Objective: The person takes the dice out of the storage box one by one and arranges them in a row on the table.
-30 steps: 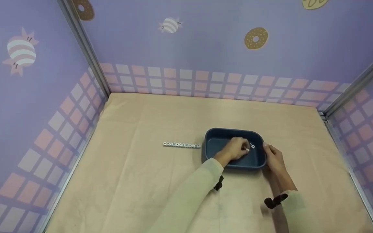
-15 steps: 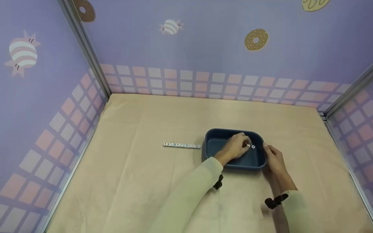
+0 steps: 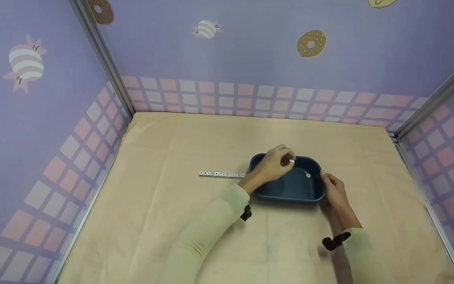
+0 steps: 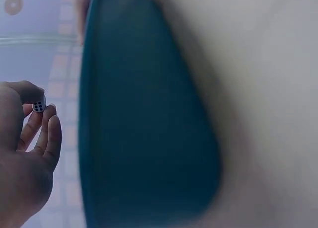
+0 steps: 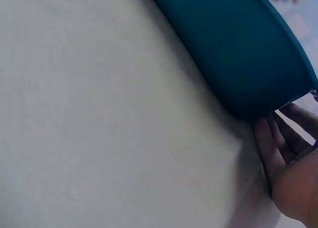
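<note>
My left hand (image 3: 272, 165) pinches a small white die (image 3: 291, 161) between thumb and fingers, above the far side of a dark blue rectangular box (image 3: 290, 199). In the left wrist view, black pips show on the held die (image 4: 39, 107). Another die (image 3: 308, 176) lies inside the box near its right end. At that end my right hand (image 3: 335, 191) touches the box; its thumb is at the rim. Fairly straight fingers (image 5: 268, 146) rest low against the outer wall in the right wrist view. A straight row of dice (image 3: 222, 174) runs left from the box.
A beige cloth (image 3: 164, 221) covers the table under everything. Purple walls (image 3: 250, 51) with pink and white squares enclose the back and both sides. Metal posts (image 3: 106, 65) stand at the corners.
My left hand has risen from the box's floor and moved left and away toward the far rim, carrying one die. The right hand, the box and the dice row stay put.
</note>
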The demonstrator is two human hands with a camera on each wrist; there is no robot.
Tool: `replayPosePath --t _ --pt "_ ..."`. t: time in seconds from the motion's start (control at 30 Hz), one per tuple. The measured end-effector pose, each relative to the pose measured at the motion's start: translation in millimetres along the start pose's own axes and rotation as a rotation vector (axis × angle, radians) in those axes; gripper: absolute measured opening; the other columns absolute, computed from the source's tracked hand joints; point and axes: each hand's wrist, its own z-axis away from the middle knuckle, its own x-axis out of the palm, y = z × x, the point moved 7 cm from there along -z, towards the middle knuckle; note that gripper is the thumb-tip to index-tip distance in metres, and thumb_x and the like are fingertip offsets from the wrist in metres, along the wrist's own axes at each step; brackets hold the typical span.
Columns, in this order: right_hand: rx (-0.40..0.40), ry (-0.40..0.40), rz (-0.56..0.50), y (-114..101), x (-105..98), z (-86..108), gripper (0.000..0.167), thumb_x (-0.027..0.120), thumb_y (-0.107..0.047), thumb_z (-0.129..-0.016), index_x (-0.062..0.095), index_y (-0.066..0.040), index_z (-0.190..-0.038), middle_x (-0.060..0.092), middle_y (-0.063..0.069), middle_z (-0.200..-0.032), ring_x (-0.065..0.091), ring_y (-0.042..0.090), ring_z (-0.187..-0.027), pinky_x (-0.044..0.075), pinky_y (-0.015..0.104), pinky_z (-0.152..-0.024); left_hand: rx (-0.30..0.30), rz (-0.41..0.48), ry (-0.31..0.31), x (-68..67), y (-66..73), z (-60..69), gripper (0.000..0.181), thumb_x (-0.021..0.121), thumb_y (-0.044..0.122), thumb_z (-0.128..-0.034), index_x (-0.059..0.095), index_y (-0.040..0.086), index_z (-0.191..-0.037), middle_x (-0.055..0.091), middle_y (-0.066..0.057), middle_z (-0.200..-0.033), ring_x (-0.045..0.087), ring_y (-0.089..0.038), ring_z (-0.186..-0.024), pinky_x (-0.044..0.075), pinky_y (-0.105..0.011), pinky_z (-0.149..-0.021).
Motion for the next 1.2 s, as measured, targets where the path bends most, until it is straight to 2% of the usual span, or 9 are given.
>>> replayPosePath --t 0.1,0.27,0.37,0.53,0.7,0.8,0.97,1.07,1.2 --pt "0.001 0.002 -0.001 0.7 0.0 -1.7 0.073 0.042 -0.057 -0.111 0.050 0.001 -0.155 0.051 0.022 -0.155 0.051 0.027 -0.135 0.040 0.032 -0.112 0.004 0.004 0.017 -26.1 -2.9 12.3 0.012 0.068 0.008 -0.1028 0.072 0.003 -0.113 0.063 -0.003 -0.105 0.064 -0.006 -0.090 0.055 -0.017 -0.079" --pt "0.014 0.002 -0.005 0.2 2.4 -1.8 0.072 0.043 -0.057 -0.111 0.052 0.000 -0.153 0.053 0.020 -0.152 0.053 0.024 -0.130 0.044 0.027 -0.105 -0.027 -0.021 0.012 -65.9 -14.5 40.7 0.014 0.069 0.009 -0.1028 0.076 0.002 -0.114 0.064 -0.003 -0.107 0.064 -0.010 -0.090 0.057 -0.023 -0.079" --pt "-0.019 -0.004 0.000 -2.8 3.3 -1.6 0.072 0.043 -0.057 -0.111 0.053 0.001 -0.152 0.054 0.022 -0.151 0.052 0.026 -0.132 0.041 0.031 -0.110 -0.045 -0.049 0.016 -89.3 -25.3 58.8 0.014 0.070 0.009 -0.1022 0.076 0.002 -0.112 0.064 -0.003 -0.107 0.066 -0.012 -0.092 0.060 -0.028 -0.081" --pt "-0.064 -0.007 0.042 -5.3 1.6 -1.5 0.071 0.040 -0.055 -0.112 0.053 0.003 -0.151 0.055 0.027 -0.149 0.050 0.034 -0.137 0.034 0.045 -0.120 -0.081 -0.086 0.036 -126.3 -43.5 88.0 0.010 0.072 0.010 -0.1013 0.076 0.006 -0.109 0.066 -0.003 -0.106 0.068 -0.014 -0.093 0.061 -0.032 -0.081" --pt "-0.037 0.020 0.033 -2.4 -0.4 -2.1 0.071 0.042 -0.055 -0.112 0.054 0.005 -0.149 0.055 0.026 -0.148 0.050 0.033 -0.136 0.033 0.045 -0.122 -0.129 -0.112 0.067 -159.0 -65.2 116.7 0.009 0.073 0.013 -0.1019 0.077 0.007 -0.107 0.067 -0.002 -0.104 0.068 -0.015 -0.093 0.060 -0.034 -0.083" --pt "-0.022 0.017 0.028 -1.2 -0.7 -1.3 0.074 0.042 -0.058 -0.111 0.053 0.004 -0.151 0.054 0.025 -0.150 0.050 0.033 -0.138 0.032 0.046 -0.123 -0.179 -0.136 0.084 -176.9 -79.3 132.4 0.010 0.073 0.012 -0.1018 0.077 0.005 -0.107 0.068 -0.001 -0.103 0.068 -0.017 -0.093 0.060 -0.035 -0.083" --pt "-0.008 -0.008 0.015 -1.5 0.2 -0.6 0.075 0.041 -0.058 -0.111 0.049 0.002 -0.155 0.050 0.024 -0.155 0.047 0.035 -0.144 0.030 0.048 -0.125 -0.284 -0.174 0.064 -195.6 -101.1 159.0 0.012 0.073 0.009 -0.1004 0.077 0.001 -0.108 0.069 -0.004 -0.104 0.068 -0.021 -0.096 0.059 -0.038 -0.086" --pt "-0.002 -0.013 0.007 -1.1 0.1 -1.1 0.075 0.041 -0.058 -0.111 0.048 0.002 -0.156 0.050 0.024 -0.156 0.047 0.034 -0.143 0.031 0.048 -0.125 -0.335 -0.199 0.046 -199.3 -113.8 172.9 0.012 0.073 0.006 -0.0997 0.076 -0.001 -0.109 0.069 -0.006 -0.107 0.069 -0.024 -0.098 0.059 -0.040 -0.089" --pt "0.018 -0.015 -0.012 -2.5 -1.1 0.1 0.070 0.042 -0.053 -0.113 0.049 0.003 -0.154 0.050 0.024 -0.155 0.047 0.033 -0.142 0.030 0.046 -0.124 -0.364 -0.231 0.031 -200.3 -124.4 185.5 0.011 0.074 0.004 -0.0989 0.076 0.001 -0.110 0.071 -0.007 -0.108 0.070 -0.025 -0.100 0.059 -0.041 -0.090"
